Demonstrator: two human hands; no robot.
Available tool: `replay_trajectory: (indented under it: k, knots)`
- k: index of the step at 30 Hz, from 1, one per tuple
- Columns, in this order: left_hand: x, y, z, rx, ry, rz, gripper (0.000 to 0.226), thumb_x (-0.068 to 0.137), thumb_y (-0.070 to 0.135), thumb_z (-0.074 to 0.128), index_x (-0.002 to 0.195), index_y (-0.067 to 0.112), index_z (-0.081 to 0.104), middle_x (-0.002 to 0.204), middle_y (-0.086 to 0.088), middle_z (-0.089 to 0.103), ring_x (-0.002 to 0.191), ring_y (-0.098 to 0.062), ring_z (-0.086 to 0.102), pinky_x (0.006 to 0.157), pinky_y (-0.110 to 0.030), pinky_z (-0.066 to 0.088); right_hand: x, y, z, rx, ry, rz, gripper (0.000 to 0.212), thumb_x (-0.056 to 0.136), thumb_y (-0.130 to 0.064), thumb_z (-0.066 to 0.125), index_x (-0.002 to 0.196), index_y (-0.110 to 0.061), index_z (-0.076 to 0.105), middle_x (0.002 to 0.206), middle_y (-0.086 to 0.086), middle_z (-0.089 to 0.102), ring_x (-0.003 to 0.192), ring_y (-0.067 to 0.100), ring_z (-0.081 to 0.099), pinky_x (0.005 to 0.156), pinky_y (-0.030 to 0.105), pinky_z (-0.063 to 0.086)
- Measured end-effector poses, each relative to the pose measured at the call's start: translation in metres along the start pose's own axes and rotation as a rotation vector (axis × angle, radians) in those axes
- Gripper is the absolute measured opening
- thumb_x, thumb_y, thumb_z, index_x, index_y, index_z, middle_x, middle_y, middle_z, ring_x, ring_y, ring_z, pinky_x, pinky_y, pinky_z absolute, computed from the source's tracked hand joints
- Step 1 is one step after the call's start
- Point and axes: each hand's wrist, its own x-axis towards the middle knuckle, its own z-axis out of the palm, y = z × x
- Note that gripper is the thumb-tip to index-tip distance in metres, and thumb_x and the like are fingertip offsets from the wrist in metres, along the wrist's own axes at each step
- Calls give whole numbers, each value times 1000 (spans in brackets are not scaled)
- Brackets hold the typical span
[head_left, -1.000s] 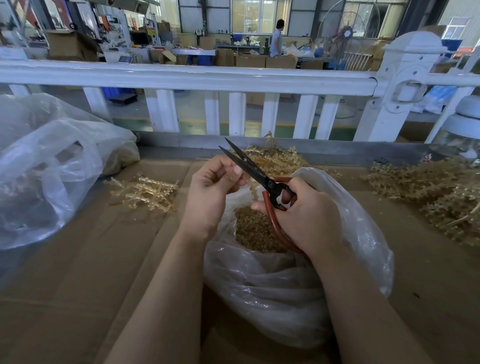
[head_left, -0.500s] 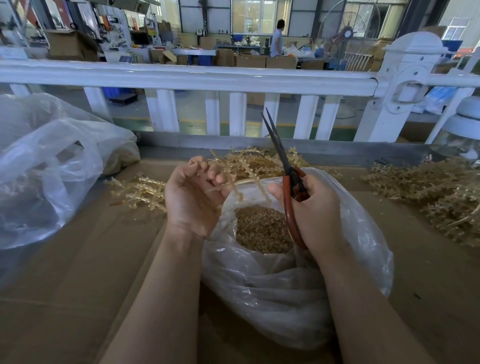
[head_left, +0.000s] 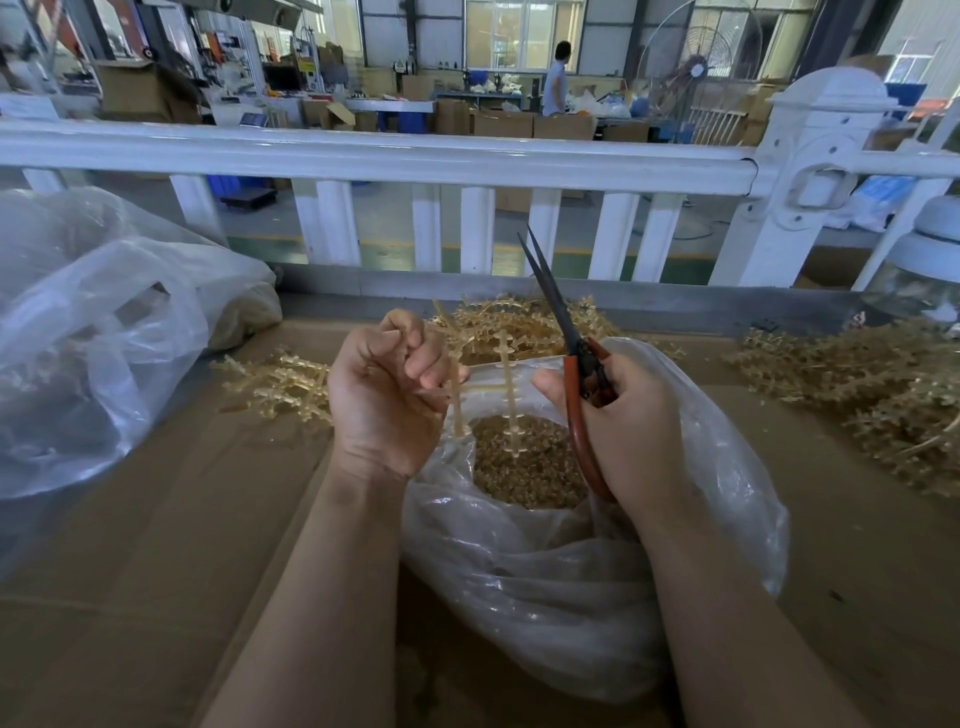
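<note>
My left hand (head_left: 387, 395) grips a pale yellow plastic sprue (head_left: 506, 387) with two toothed stems, held over the mouth of a clear plastic bag (head_left: 571, 587). Small tan cut pieces (head_left: 524, 462) fill the bag. My right hand (head_left: 628, 431) holds red-handled scissors (head_left: 574, 358) to the right of the sprue, with the dark blades nearly together and pointing up and away. The scissors do not touch the sprue.
Loose sprues lie on the cardboard surface (head_left: 156, 545): a small pile (head_left: 280, 384) left, one (head_left: 519, 322) behind the bag, a large heap (head_left: 872, 395) at right. A crumpled clear bag (head_left: 98, 332) sits far left. A white railing (head_left: 415, 161) borders the far edge.
My left hand has closed round a sprue and turned it upright over the bag. The scissors swung from pointing left to pointing up and stay beside it.
</note>
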Motion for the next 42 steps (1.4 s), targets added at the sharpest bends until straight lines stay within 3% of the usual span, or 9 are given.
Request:
replay_trajectory:
  k: [3, 10, 15, 21, 26, 30, 35, 38, 42]
  knots:
    - [1, 1, 1, -49, 109, 61, 6, 73, 19, 43, 69, 15, 44, 53, 4, 35, 49, -14, 33, 59, -27, 44, 0, 0, -1, -8, -9, -10, 69, 62, -93, 51, 77, -27, 60, 69, -10, 59, 67, 6, 59, 62, 20, 43]
    - [12, 15, -25, -90, 745, 376, 25, 89, 7, 39, 66, 14, 45, 61, 0, 45, 56, -17, 47, 59, -26, 44, -1, -1, -2, -37, -27, -23, 67, 64, -90, 52, 79, -26, 60, 71, -10, 62, 69, 6, 61, 64, 24, 48]
    - [14, 10, -37, 258, 912, 368, 13, 86, 7, 42, 88, 7, 55, 83, -10, 57, 70, -16, 53, 66, -26, 42, 0, -1, -1, -52, -43, -15, 63, 64, -88, 53, 80, -28, 60, 70, -12, 62, 69, 4, 61, 64, 22, 47]
    - [16, -2, -42, 828, 935, 265, 11, 95, 16, 55, 85, 19, 55, 80, 8, 58, 71, -7, 53, 71, -20, 45, -1, -1, -1, -71, -41, -17, 64, 63, -90, 51, 81, -29, 60, 71, -14, 64, 71, 0, 62, 62, 17, 43]
    - [11, -6, -34, 1396, 987, 256, 27, 86, 4, 63, 110, 17, 63, 126, -11, 53, 117, -31, 49, 101, -40, 35, -2, -1, -2, -154, -27, 4, 71, 62, -94, 45, 85, -29, 63, 73, -15, 66, 69, 0, 62, 59, 17, 44]
    - [6, -15, -18, 1687, 557, 623, 38, 80, -3, 65, 116, 10, 67, 123, -15, 56, 114, -34, 51, 97, -43, 38, -1, 1, 0, -228, 22, 26, 57, 70, -86, 53, 81, -31, 60, 68, -16, 62, 63, -2, 59, 53, 14, 38]
    - [8, -43, -21, 1898, -227, 101, 66, 95, 15, 49, 155, 26, 24, 162, 1, 23, 148, -20, 22, 120, -45, 16, -1, 5, -1, -280, 40, 81, 42, 82, -74, 63, 82, -32, 61, 65, -16, 62, 61, -3, 56, 50, 15, 35]
    - [13, -50, -25, 1916, -323, -16, 66, 92, 18, 45, 153, 32, 23, 164, 4, 17, 151, -15, 14, 121, -44, 8, 1, 7, 0, -344, 28, 125, 40, 86, -70, 63, 80, -30, 61, 61, -14, 60, 56, -1, 54, 47, 16, 33]
    - [14, -48, -24, 1804, -309, -93, 60, 91, 17, 50, 148, 26, 34, 150, -4, 45, 134, -22, 44, 112, -45, 33, 2, 7, 1, -380, -3, 171, 37, 86, -67, 65, 80, -30, 58, 62, -13, 59, 56, -1, 52, 45, 16, 30]
